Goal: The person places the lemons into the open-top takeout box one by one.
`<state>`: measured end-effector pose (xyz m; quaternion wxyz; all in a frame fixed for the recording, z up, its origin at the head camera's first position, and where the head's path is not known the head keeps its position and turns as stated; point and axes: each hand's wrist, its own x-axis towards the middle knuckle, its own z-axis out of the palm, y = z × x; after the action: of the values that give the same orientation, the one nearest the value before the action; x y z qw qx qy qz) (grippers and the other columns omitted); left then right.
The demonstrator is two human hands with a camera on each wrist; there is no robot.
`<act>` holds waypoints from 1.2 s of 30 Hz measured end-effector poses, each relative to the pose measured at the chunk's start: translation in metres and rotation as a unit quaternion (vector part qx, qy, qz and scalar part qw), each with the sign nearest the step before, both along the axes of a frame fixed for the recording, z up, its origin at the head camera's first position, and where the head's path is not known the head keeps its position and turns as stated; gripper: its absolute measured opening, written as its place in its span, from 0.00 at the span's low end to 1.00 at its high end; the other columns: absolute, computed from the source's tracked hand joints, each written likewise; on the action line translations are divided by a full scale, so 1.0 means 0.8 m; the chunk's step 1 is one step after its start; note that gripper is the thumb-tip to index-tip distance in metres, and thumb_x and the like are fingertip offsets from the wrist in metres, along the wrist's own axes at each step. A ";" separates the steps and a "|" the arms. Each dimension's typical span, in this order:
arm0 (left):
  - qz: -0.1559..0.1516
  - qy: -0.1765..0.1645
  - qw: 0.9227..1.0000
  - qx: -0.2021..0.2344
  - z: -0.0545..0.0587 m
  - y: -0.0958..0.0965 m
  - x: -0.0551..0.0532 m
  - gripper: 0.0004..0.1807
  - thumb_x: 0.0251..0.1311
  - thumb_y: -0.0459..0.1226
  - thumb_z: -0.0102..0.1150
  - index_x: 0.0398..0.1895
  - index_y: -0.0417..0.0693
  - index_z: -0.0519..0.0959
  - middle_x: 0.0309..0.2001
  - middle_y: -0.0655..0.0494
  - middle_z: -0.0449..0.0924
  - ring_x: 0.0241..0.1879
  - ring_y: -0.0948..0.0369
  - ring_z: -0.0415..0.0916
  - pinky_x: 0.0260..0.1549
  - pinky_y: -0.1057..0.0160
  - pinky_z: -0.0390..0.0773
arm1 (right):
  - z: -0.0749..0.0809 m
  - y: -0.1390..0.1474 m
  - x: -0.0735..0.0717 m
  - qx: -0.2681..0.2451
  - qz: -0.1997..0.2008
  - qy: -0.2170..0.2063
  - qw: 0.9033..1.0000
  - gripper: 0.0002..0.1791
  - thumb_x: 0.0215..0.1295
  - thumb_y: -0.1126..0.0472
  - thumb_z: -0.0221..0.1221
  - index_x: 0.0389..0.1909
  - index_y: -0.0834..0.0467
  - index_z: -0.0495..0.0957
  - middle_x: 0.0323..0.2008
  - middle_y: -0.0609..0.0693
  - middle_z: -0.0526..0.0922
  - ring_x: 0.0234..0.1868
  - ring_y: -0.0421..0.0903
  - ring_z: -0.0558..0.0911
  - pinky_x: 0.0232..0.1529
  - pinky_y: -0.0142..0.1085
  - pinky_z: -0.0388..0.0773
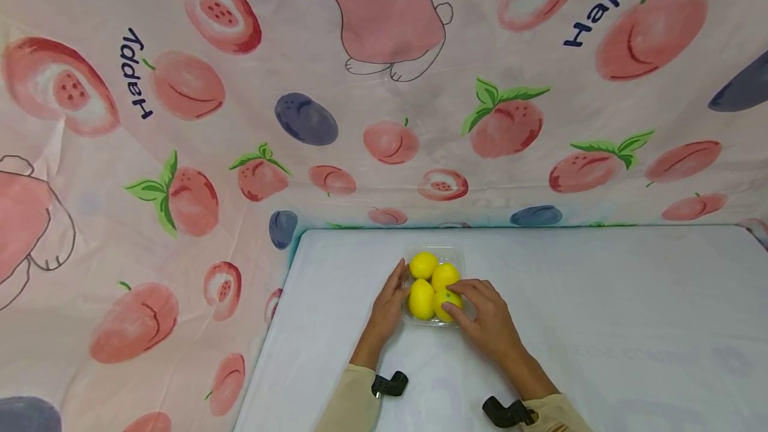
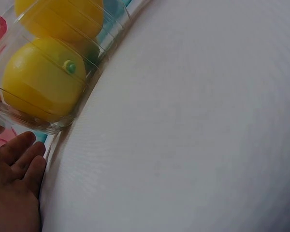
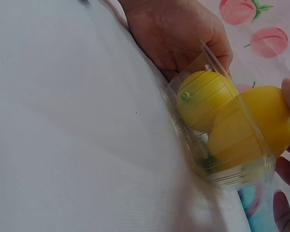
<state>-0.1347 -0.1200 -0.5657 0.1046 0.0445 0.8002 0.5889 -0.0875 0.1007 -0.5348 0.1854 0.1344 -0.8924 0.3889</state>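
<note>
Several yellow lemons [image 1: 422, 299] sit in a clear plastic container [image 1: 435, 324] on the white table. My right hand [image 1: 492, 325] pinches the near right lemon [image 1: 447, 305] between thumb and fingers. In the right wrist view that lemon [image 3: 266, 121] stands partly above the container's rim, and another lemon [image 3: 203, 99] with a green stem nub lies lower beside it. Along the container's left wall, my left hand [image 1: 387, 312] rests with its fingers extended. The left wrist view shows the left hand [image 2: 17, 179] beside one end of the container [image 2: 53, 128].
The white-covered table [image 1: 600, 319] spreads out on both sides of the container. Behind it and to the left hangs a pink fruit-print cloth [image 1: 240, 112], meeting the table's back and left edges. A black wrist camera [image 1: 390, 384] sits on the left wrist, another [image 1: 507, 412] on the right.
</note>
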 end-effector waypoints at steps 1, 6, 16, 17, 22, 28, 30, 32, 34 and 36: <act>0.000 0.000 1.000 0.001 0.000 0.000 0.000 0.33 0.76 0.39 0.39 0.81 0.71 0.53 0.79 0.61 0.60 0.80 0.56 0.55 0.79 0.46 0.53 | 0.000 0.000 0.000 0.000 0.000 0.000 1.000 0.20 0.57 0.53 0.74 0.49 0.54 0.86 0.48 0.46 0.85 0.53 0.45 0.81 0.57 0.47 0.82; -0.001 0.001 1.000 0.001 0.002 0.000 0.001 0.34 0.75 0.39 0.39 0.82 0.70 0.53 0.79 0.60 0.60 0.80 0.55 0.55 0.78 0.46 0.53 | 0.001 0.000 0.000 -0.002 -0.002 -0.001 1.000 0.20 0.57 0.53 0.75 0.49 0.54 0.86 0.48 0.47 0.85 0.53 0.46 0.81 0.56 0.48 0.82; -0.001 0.000 1.000 -0.004 0.002 -0.001 0.002 0.34 0.75 0.38 0.39 0.82 0.70 0.53 0.79 0.61 0.60 0.79 0.55 0.55 0.79 0.46 0.53 | -0.006 -0.001 0.000 0.000 0.000 -0.003 1.000 0.20 0.54 0.53 0.76 0.48 0.53 0.86 0.46 0.45 0.85 0.53 0.44 0.79 0.56 0.46 0.81; -0.001 0.001 1.000 -0.002 0.002 -0.001 0.002 0.34 0.75 0.38 0.39 0.82 0.70 0.53 0.79 0.60 0.60 0.79 0.55 0.55 0.79 0.46 0.53 | -0.007 0.000 0.000 0.001 0.000 -0.004 1.000 0.21 0.54 0.53 0.76 0.48 0.53 0.86 0.46 0.45 0.85 0.53 0.44 0.79 0.55 0.46 0.80; 0.000 0.001 1.000 0.002 0.000 -0.001 0.002 0.34 0.75 0.38 0.40 0.81 0.70 0.54 0.79 0.60 0.61 0.79 0.54 0.55 0.79 0.45 0.53 | -0.011 0.000 -0.001 0.002 0.001 -0.002 1.000 0.21 0.54 0.53 0.76 0.48 0.53 0.86 0.46 0.45 0.84 0.53 0.44 0.78 0.56 0.45 0.79; -0.003 -0.001 1.000 0.003 0.000 -0.001 0.002 0.34 0.75 0.38 0.39 0.82 0.69 0.53 0.79 0.60 0.60 0.80 0.55 0.55 0.79 0.46 0.53 | -0.010 0.001 0.001 -0.005 -0.003 -0.011 1.000 0.21 0.54 0.52 0.76 0.48 0.53 0.86 0.47 0.44 0.85 0.54 0.45 0.79 0.56 0.47 0.80; -0.004 0.000 1.000 0.002 0.001 -0.001 0.002 0.33 0.76 0.38 0.38 0.82 0.70 0.52 0.79 0.60 0.59 0.80 0.55 0.55 0.79 0.46 0.53 | -0.008 0.002 0.003 -0.011 -0.005 -0.021 1.000 0.21 0.53 0.52 0.77 0.48 0.52 0.86 0.48 0.44 0.85 0.54 0.45 0.79 0.57 0.48 0.79; -0.005 -0.003 1.000 0.002 0.002 -0.001 0.003 0.33 0.76 0.39 0.38 0.82 0.71 0.52 0.79 0.61 0.59 0.80 0.56 0.55 0.79 0.46 0.52 | -0.004 0.003 0.005 -0.021 -0.005 -0.034 0.999 0.22 0.53 0.53 0.77 0.50 0.52 0.85 0.49 0.44 0.85 0.56 0.45 0.79 0.58 0.48 0.80; -0.003 -0.009 1.000 0.007 0.002 -0.001 0.003 0.33 0.77 0.40 0.38 0.82 0.72 0.52 0.79 0.63 0.59 0.80 0.57 0.54 0.79 0.45 0.52 | 0.000 0.005 0.007 -0.029 -0.005 -0.048 0.998 0.23 0.54 0.53 0.76 0.51 0.51 0.85 0.51 0.44 0.85 0.57 0.45 0.79 0.55 0.47 0.81; -0.003 -0.009 1.000 0.007 0.004 -0.003 0.002 0.32 0.77 0.42 0.37 0.82 0.70 0.51 0.79 0.64 0.59 0.79 0.56 0.55 0.79 0.44 0.52 | 0.006 0.008 0.008 -0.044 -0.006 -0.063 0.997 0.23 0.55 0.53 0.76 0.53 0.51 0.84 0.53 0.44 0.84 0.56 0.46 0.80 0.52 0.46 0.83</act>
<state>-0.1330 -0.1222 -0.5625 0.1135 0.0425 0.7951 0.5942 -0.0807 0.1074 -0.5303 0.1369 0.0962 -0.8852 0.4340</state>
